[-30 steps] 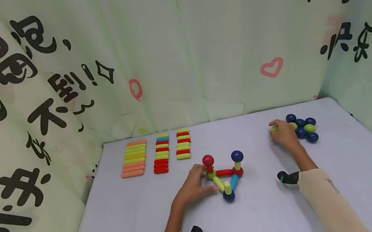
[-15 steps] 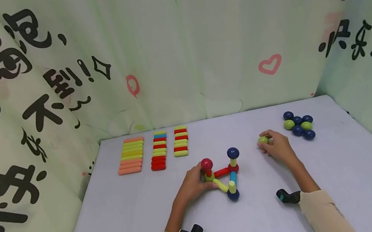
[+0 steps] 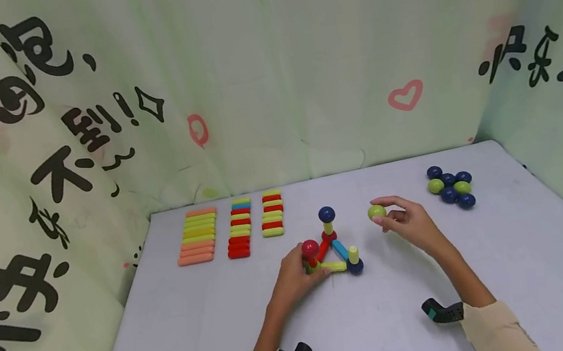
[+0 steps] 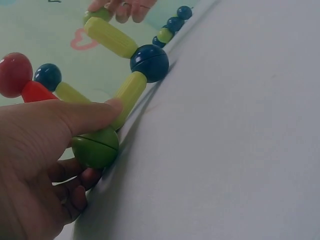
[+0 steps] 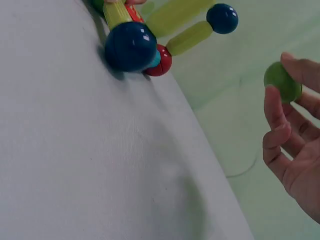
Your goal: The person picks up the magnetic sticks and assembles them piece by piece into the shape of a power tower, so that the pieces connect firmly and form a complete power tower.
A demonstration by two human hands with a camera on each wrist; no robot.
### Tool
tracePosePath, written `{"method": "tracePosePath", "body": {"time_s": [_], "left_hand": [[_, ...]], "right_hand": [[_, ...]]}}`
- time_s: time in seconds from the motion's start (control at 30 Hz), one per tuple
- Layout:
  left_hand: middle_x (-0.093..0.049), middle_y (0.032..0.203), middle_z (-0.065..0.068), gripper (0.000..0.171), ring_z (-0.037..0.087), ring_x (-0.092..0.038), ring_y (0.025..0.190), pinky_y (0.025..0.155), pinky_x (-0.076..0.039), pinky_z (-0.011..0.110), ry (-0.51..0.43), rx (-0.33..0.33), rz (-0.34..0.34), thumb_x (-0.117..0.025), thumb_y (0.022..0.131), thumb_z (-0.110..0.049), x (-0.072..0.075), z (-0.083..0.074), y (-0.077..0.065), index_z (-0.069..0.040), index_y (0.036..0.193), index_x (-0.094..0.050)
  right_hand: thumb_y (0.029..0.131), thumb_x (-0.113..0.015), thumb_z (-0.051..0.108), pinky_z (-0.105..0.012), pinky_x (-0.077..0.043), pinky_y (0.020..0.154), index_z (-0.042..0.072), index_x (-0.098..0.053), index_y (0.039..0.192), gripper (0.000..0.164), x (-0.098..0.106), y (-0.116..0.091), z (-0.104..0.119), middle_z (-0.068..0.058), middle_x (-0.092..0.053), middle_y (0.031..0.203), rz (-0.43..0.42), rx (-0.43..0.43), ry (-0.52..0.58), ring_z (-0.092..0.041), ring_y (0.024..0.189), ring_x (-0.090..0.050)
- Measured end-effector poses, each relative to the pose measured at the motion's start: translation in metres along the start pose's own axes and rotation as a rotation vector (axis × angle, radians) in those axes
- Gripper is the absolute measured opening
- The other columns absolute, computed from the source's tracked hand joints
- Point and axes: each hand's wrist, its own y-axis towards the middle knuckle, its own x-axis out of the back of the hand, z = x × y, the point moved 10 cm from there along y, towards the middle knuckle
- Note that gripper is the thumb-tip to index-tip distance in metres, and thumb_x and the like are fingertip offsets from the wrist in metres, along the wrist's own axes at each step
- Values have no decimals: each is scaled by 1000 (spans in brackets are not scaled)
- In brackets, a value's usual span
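My left hand (image 3: 294,278) grips the near left corner of a triangular frame of balls and rods, its thumb along a yellow-green rod (image 4: 131,95) and its fingers behind the green corner ball (image 4: 96,149). From that corner a red rod stands up with a red ball (image 3: 310,249) on top. The far corner bears an upright rod capped by a blue ball (image 3: 327,214). At the right corner, a blue ball (image 3: 355,266) carries an upright yellow-green rod (image 3: 353,253) with a bare top. My right hand (image 3: 415,226) pinches a green ball (image 3: 376,212) above the table, right of the frame.
Several blue and green balls (image 3: 447,180) lie grouped at the table's back right. Three columns of coloured rods lie at the back left: orange and yellow (image 3: 197,236), mixed red (image 3: 240,229), and red and yellow-green (image 3: 272,214). A printed curtain (image 3: 266,79) hangs behind the table.
My right hand has carried the green ball leftward from the ball group toward the frame. My left hand has turned the frame, swinging its bare-topped rod to the right and away from me.
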Motion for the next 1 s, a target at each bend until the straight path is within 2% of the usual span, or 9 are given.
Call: {"method": "tracePosePath", "body": {"time_s": [0.1, 0.23, 0.43, 0.57, 0.73, 0.8, 0.87, 0.93, 1.0], "left_hand": [[-63, 101, 1, 50, 14, -55, 92, 77, -53, 27, 2, 12, -15, -82, 79, -32, 1, 0, -1, -12, 117, -56], [-62, 99, 0, 49, 14, -54, 90, 74, -52, 24, 9, 33, -20, -82, 79, -34, 0, 1, -1, -13, 116, -56], [-62, 100, 0, 49, 14, -54, 91, 74, -52, 25, 5, 36, -12, -81, 80, -34, 0, 1, -1, -13, 117, -56], [-61, 99, -1, 49, 13, -53, 90, 73, -52, 23, 2, 31, 6, -81, 80, -33, 1, 1, -1, -14, 116, -55], [-58, 96, -1, 50, 14, -53, 90, 72, -52, 24, -24, 38, 109, -83, 78, -31, 5, 4, 0, -15, 115, -54], [-59, 99, 0, 52, 15, -55, 94, 76, -54, 28, -30, 37, 159, -84, 77, -29, 10, 6, 0, -13, 117, -54], [-61, 103, 1, 49, 17, -57, 98, 80, -55, 31, -26, 44, 172, -82, 79, -26, 22, 9, -1, -13, 118, -56], [-63, 106, 2, 42, 17, -58, 99, 83, -56, 32, 8, 61, 122, -80, 82, -22, 40, 15, -1, -14, 117, -58], [-63, 106, 4, 32, 18, -58, 98, 82, -56, 32, 57, 76, 15, -77, 85, -18, 64, 24, -2, -13, 112, -62]], "right_hand": [[91, -68, 9, -26, -51, 63, 4, -61, 126, 36, -17, -4, 21, -4, -62, 108, 103, 110, 36, -12, 70, -59], [87, -70, 0, -24, -48, 60, 3, -63, 122, 36, -37, -10, 40, -2, -63, 105, 206, 211, 76, -15, 72, -55], [84, -72, -1, -25, -44, 56, 6, -64, 118, 35, -52, -14, 46, -3, -62, 95, 255, 263, 80, -14, 69, -52], [85, -72, 0, -26, -44, 56, 6, -64, 118, 35, -57, -14, 45, -4, -63, 96, 271, 275, 71, -13, 68, -52], [85, -71, -3, -24, -47, 60, -2, -59, 122, 39, -57, -13, 43, -9, -64, 107, 293, 275, 100, -13, 70, -54], [86, -69, -5, -23, -49, 62, -4, -57, 125, 41, -57, -13, 40, -7, -64, 112, 302, 261, 121, -13, 72, -55], [87, -67, -6, -21, -51, 66, -5, -56, 126, 40, -57, -13, 34, -2, -63, 115, 319, 240, 144, -12, 74, -56], [87, -65, -6, -21, -51, 67, -6, -54, 127, 41, -59, -14, 26, -1, -61, 117, 344, 203, 160, -12, 77, -57], [88, -67, -2, -21, -50, 66, -5, -52, 128, 43, -62, -15, 16, -2, -59, 115, 372, 149, 135, -12, 77, -58]]}}
